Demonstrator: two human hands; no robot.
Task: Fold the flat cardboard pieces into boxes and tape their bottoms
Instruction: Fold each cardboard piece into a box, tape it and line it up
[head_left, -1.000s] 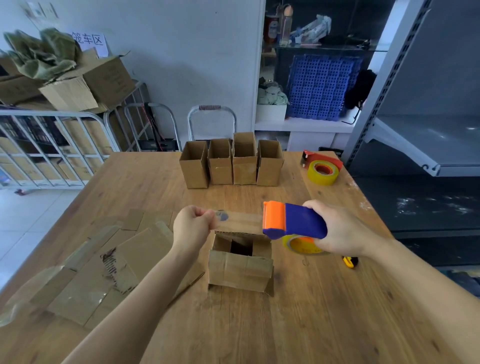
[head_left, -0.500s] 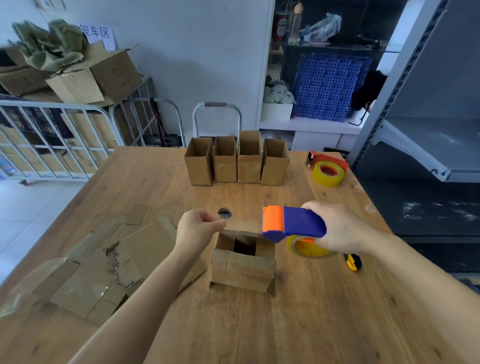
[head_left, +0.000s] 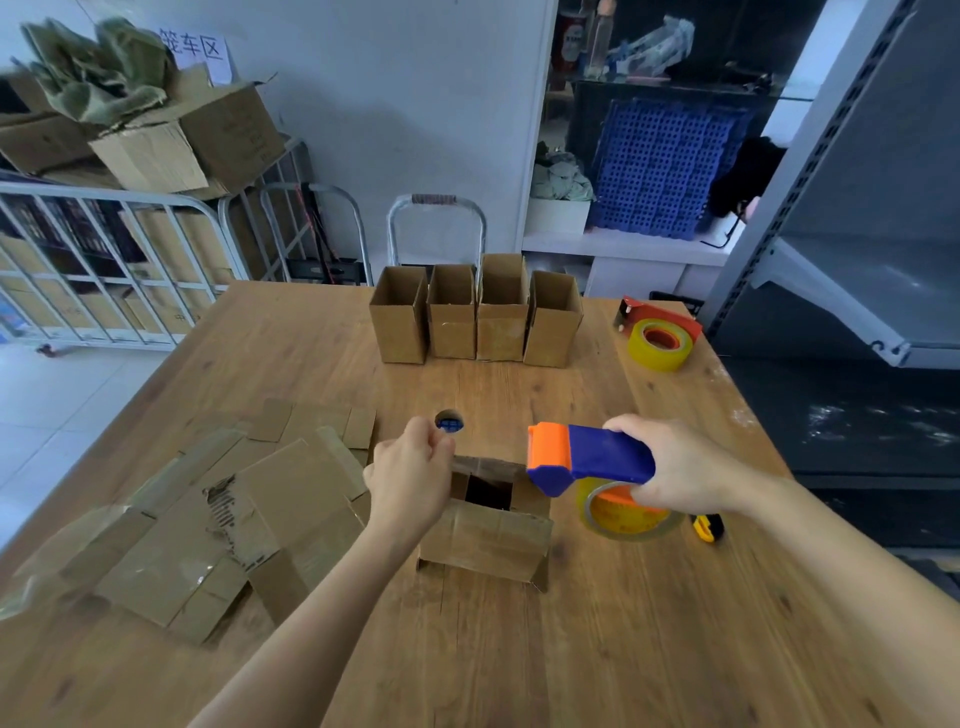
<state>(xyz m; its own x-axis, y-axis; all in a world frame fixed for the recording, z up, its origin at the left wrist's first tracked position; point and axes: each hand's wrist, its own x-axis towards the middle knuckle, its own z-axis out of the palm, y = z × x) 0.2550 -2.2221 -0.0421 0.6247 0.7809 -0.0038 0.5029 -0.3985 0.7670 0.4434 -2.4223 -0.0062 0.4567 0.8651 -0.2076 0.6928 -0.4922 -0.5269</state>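
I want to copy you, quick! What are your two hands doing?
Left hand: pinching the end of the clear tape strip.
Right hand: gripping the blue-and-orange plastic tape dispenser.

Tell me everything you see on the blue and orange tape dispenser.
The tape dispenser looks plastic: blue handle, orange head, with a roll of yellowish clear tape on an orange core beneath. The right hand grips its handle, right of the open box. A tape strip runs from its head to the left hand.
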